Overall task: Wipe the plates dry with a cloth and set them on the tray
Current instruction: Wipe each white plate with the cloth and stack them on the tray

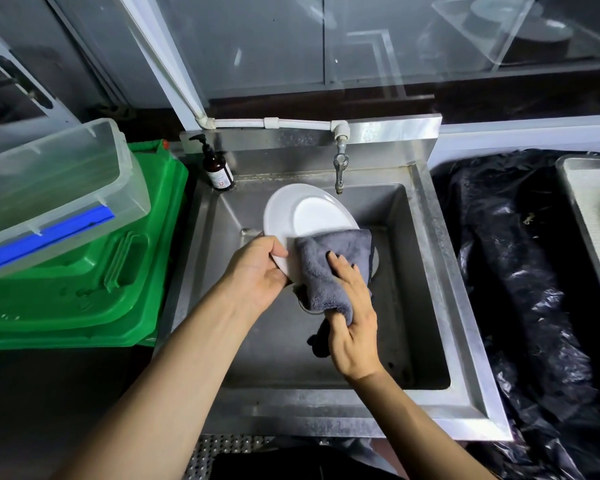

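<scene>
Plate work over the sink: round white ceramic plate is held tilted above the square stainless steel sink basin, face toward the camera, far rim just below the metal tap. Left hand grips the plate's lower-left rim, thumb over the front edge, fingers curled behind. Right hand holds a grey fluffy microfibre cloth folded over the plate's lower-right part; fingers lie on top of the cloth pressing it to the plate, thumb tucked round the cloth's lower edge, a dark corner of cloth hanging below the hand. Cloth hides the plate's near rim.

Pale rectangular tray sits at the far right edge, only partly in frame, resting on crumpled black plastic sheeting beside the sink; a curved pale edge shows on it, cannot tell what it is. Brown pump-top soap bottle stands on the sink's back-left corner. Green plastic crates are stacked left of the sink, with a clear plastic storage box with blue strip tilted on top. White pipe runs along the backsplash to the tap.
</scene>
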The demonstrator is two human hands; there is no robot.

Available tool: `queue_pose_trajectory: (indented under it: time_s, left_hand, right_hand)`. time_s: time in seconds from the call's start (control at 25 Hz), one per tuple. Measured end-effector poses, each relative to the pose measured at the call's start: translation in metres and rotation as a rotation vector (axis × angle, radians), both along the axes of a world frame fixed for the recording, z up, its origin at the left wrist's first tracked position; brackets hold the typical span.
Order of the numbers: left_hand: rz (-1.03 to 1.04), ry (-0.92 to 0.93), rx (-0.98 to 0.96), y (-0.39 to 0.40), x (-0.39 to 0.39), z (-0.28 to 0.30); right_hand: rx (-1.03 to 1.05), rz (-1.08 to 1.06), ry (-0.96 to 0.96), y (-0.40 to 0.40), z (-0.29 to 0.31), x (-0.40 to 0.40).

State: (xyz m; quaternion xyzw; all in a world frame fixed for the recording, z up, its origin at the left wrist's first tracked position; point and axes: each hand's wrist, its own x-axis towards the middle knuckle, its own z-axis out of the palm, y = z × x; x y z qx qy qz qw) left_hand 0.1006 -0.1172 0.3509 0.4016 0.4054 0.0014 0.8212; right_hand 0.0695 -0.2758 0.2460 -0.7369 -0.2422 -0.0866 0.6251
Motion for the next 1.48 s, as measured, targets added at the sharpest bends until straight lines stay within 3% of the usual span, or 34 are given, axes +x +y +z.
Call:
queue_pose_trajectory:
  time_s: [0.2,0.32,0.4,0.56,0.64,0.88,1.08,1.16,1.36,1.48]
  left_hand:
    - [0.028,-0.016,-0.022,0.004,-0.007,-0.005]
    - [-0.03,-0.013,0.019,0.0,-0.015,-0.005]
    - [-0.069,-0.033,0.057,-0.008,-0.018,0.0]
    - [-0.097,-0.096,0.089,-0.019,-0.015,0.005]
    - [-0.124,-0.1,0.1,-0.018,-0.015,0.004]
    - [-0.145,-0.079,0.173,-0.016,-0.024,0.007]
    - [-0.168,-0.123,0.199,-0.017,-0.017,0.008]
    - [-0.172,-0.121,0.193,-0.018,-0.017,0.009]
    - [-0.258,-0.069,0.24,-0.019,-0.025,0.006]
    - [-0.301,-0.067,0.261,-0.02,-0.03,0.004]
  right_hand:
    - [0.118,-0.206,0.52,0.003,0.001,0.015]
    - [0.154,-0.299,0.687,0.005,0.015,0.039]
    - [0.073,-0.252,0.64,0.006,0.025,0.047]
    - [-0.073,0.035,0.182,0.02,0.041,0.039]
    - [-0.102,0.131,0.073,0.023,0.037,0.041]
    - [-0.032,-0.212,0.52,0.005,0.026,0.066]
    - [-0.027,0.07,0.144,0.018,0.033,0.05]
    - [-0.052,0.062,0.141,0.013,0.029,0.055]
    - [0.109,-0.316,0.645,-0.006,0.028,0.073]
    - [0.095,-0.349,0.711,-0.006,0.045,0.091]
